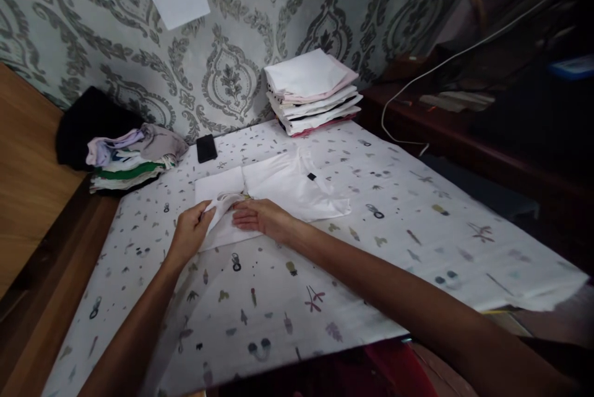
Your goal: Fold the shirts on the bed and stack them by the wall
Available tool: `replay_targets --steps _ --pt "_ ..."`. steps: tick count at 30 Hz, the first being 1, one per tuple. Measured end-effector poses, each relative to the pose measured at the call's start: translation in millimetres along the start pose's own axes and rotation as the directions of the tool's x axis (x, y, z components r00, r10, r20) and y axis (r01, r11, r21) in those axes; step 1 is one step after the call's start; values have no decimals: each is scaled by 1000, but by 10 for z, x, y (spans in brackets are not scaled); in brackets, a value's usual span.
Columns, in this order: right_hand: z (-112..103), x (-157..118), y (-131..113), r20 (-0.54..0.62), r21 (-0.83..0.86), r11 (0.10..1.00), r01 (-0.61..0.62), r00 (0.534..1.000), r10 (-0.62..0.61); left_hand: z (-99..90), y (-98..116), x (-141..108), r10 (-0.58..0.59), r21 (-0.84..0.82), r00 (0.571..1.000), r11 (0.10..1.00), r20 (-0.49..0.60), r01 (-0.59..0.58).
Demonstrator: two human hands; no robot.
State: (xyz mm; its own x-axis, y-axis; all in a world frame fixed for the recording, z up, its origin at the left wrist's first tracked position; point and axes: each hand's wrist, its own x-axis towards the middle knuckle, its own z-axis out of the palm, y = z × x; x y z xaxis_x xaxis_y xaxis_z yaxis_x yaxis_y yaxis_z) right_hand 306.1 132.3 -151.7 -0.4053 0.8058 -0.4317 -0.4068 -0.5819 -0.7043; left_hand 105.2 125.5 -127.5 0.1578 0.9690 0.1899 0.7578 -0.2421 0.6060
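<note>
A white garment (283, 183) lies on the patterned sheet, a small black label near its right end and its left part folded over. My left hand (191, 230) pinches the folded cloth at the lower left, lifting its edge slightly. Beside it, my right hand (253, 216) rests against the fold with its fingers stretched out towards the left; its fingertips touch the raised cloth.
A tall stack of folded clothes (313, 94) stands by the wall. At the left is a lower pile (134, 159) beside a black bundle (95, 128). A black phone (206, 148) lies near the wall. A white cable (403, 89) hangs at the right.
</note>
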Motion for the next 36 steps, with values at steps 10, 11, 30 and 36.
replay_targets --steps 10,11,30,36 --pt "-8 161 -146 -20 82 988 133 991 -132 227 66 -234 278 250 947 917 159 -311" --pt "-36 154 -149 -17 64 986 154 988 -153 273 52 -248 301 297 939 893 163 -338" --pt "-13 458 -303 390 -914 -102 393 782 -486 596 37 -394 426 494 892 749 150 -441" --pt "13 843 -345 312 -923 -330 198 888 -339 559 112 -548 445 389 843 750 301 -535"
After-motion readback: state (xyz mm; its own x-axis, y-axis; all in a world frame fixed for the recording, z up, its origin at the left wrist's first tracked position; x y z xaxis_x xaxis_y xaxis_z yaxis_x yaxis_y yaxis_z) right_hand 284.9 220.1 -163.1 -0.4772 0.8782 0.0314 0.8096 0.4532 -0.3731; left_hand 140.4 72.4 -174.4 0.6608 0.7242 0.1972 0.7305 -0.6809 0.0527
